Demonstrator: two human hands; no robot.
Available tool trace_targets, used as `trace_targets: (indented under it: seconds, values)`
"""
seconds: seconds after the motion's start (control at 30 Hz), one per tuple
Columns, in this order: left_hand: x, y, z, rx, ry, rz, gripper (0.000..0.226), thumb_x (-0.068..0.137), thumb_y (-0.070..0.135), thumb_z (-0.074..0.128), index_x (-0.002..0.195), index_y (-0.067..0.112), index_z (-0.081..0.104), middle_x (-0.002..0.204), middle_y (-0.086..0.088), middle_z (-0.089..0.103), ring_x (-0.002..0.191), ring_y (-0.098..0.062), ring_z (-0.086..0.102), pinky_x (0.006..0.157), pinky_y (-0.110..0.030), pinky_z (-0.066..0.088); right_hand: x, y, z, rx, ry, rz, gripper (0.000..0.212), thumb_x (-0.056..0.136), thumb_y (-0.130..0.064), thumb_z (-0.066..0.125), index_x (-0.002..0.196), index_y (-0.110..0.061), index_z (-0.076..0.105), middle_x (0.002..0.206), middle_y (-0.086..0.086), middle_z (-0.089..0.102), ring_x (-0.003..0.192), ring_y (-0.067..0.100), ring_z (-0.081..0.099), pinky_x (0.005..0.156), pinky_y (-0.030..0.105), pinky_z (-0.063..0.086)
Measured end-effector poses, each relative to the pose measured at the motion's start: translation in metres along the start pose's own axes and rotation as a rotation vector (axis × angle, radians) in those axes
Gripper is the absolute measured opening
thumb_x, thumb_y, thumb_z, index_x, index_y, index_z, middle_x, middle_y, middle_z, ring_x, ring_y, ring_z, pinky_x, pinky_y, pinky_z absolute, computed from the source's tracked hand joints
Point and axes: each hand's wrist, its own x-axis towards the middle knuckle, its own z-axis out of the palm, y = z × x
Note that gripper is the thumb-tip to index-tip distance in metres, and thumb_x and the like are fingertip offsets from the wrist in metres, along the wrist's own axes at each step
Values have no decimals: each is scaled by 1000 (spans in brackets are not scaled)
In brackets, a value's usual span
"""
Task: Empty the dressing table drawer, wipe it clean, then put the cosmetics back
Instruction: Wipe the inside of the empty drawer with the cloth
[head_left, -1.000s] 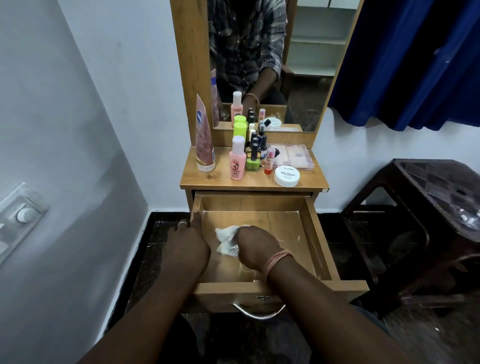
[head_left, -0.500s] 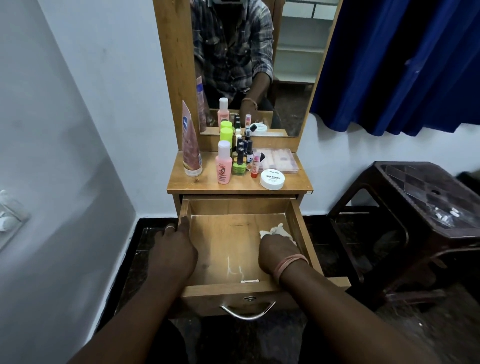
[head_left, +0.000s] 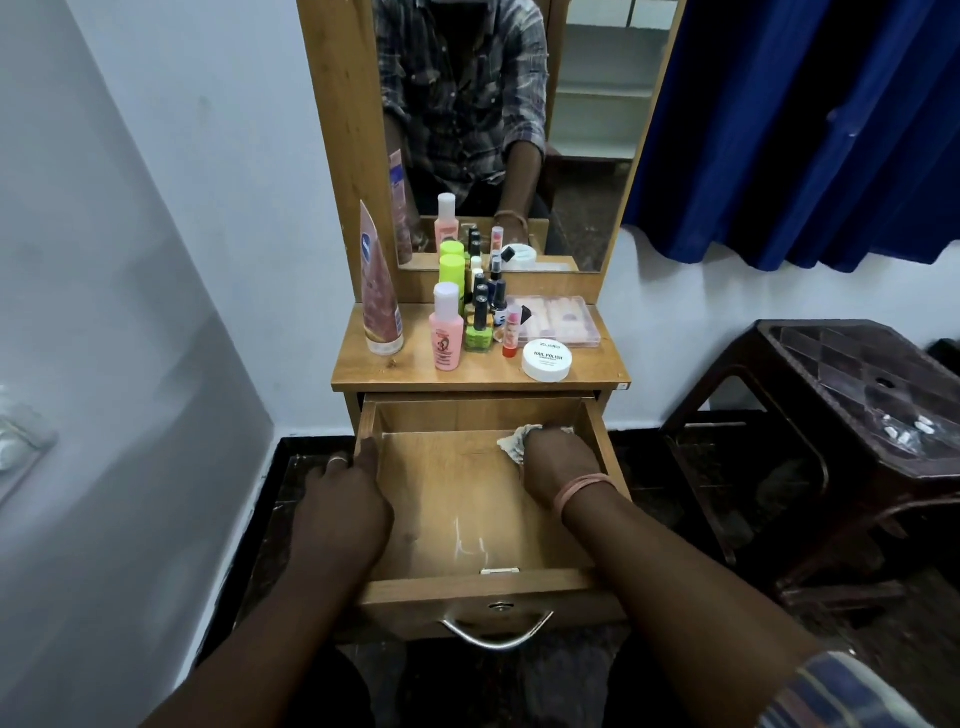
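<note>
The wooden drawer (head_left: 457, 590) is pulled out and holds no cosmetics. My right hand (head_left: 558, 462) presses a crumpled white cloth (head_left: 514, 441) against the drawer floor in the far right corner. My left hand (head_left: 340, 506) grips the drawer's left wall, thumb inside. On the tabletop (head_left: 405, 371) stand the cosmetics: a tall pink tube (head_left: 378, 291), a pink bottle (head_left: 447, 332), green nail polish (head_left: 479, 332), a lip balm (head_left: 511, 332), a white round jar (head_left: 547, 359) and a clear palette case (head_left: 556, 319).
A mirror (head_left: 509, 130) rises behind the tabletop. A dark brown plastic stool (head_left: 852, 415) stands to the right, under a blue curtain (head_left: 810, 130). A white wall (head_left: 130, 312) runs close on the left. The floor is dark tile.
My right hand has slid the cloth from the drawer's left-middle floor across to the far right corner. My left hand has stayed on the left wall.
</note>
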Motion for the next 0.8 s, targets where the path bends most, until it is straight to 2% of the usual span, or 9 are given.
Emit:
trace_targets:
  seconds: [0.1, 0.2, 0.27, 0.43, 0.5, 0.57, 0.67, 0.73, 0.8]
  values:
    - [-1, 1, -1, -18, 5, -9, 75, 84, 6, 42, 157, 22, 35, 120, -19, 60, 107, -40, 56, 87, -48, 52, -15, 0, -9, 74, -47, -93, 26, 91, -16, 64, 116, -16, 72, 116, 10, 71, 107, 28, 67, 95, 35, 52]
    - [-3, 3, -3, -1, 1, -1, 75, 84, 5, 43, 156, 21, 35, 124, -19, 58, 109, -41, 55, 90, -49, 52, -35, -14, -7, 75, -139, -219, 36, 90, -16, 70, 126, -17, 69, 120, 9, 65, 107, 28, 65, 91, 35, 53]
    - [-3, 3, -4, -6, -1, -5, 74, 84, 5, 42, 156, 21, 34, 124, -20, 59, 110, -41, 55, 90, -49, 52, -39, -23, -5, 69, -132, -293, 46, 89, -16, 72, 134, -22, 65, 125, 9, 60, 110, 29, 64, 92, 36, 53]
    - [1, -1, 0, -10, 20, 9, 73, 85, 8, 41, 155, 25, 34, 120, -20, 61, 107, -40, 58, 86, -46, 52, -37, -44, -2, 101, -119, -406, 43, 91, -24, 68, 133, -20, 65, 121, 13, 56, 107, 35, 61, 88, 37, 50]
    - [1, -3, 2, -11, 42, 19, 70, 86, 8, 42, 154, 25, 36, 119, -20, 62, 105, -41, 59, 85, -47, 53, -42, -47, 0, 90, -198, -492, 44, 88, -20, 72, 131, -16, 65, 122, 10, 58, 109, 31, 61, 83, 32, 47]
    - [1, -5, 5, -23, 55, 28, 68, 88, 7, 41, 153, 24, 38, 119, -21, 62, 105, -43, 59, 84, -47, 52, -43, -41, 1, 41, -317, -610, 37, 89, -26, 73, 126, -23, 71, 117, 5, 61, 100, 25, 63, 78, 29, 46]
    - [1, -8, 10, -27, 78, 48, 65, 92, 9, 39, 156, 24, 35, 121, -21, 62, 107, -43, 59, 86, -49, 52, -35, -16, -10, 16, -418, -515, 34, 81, -22, 82, 113, -30, 76, 110, -2, 67, 89, 17, 66, 77, 34, 56]
    - [3, -9, 11, -51, 81, 55, 64, 94, 8, 40, 156, 25, 35, 124, -21, 61, 109, -42, 58, 86, -48, 52, -27, -2, -16, 12, -343, -420, 39, 79, -13, 83, 116, -23, 74, 112, -1, 66, 91, 14, 62, 75, 29, 51]
    - [5, -10, 12, -73, 77, 51, 65, 95, 7, 42, 157, 27, 34, 128, -21, 59, 111, -43, 57, 87, -48, 51, -24, 1, -16, 37, -211, -380, 38, 85, -14, 79, 121, -15, 68, 113, 3, 63, 92, 16, 60, 72, 23, 42]
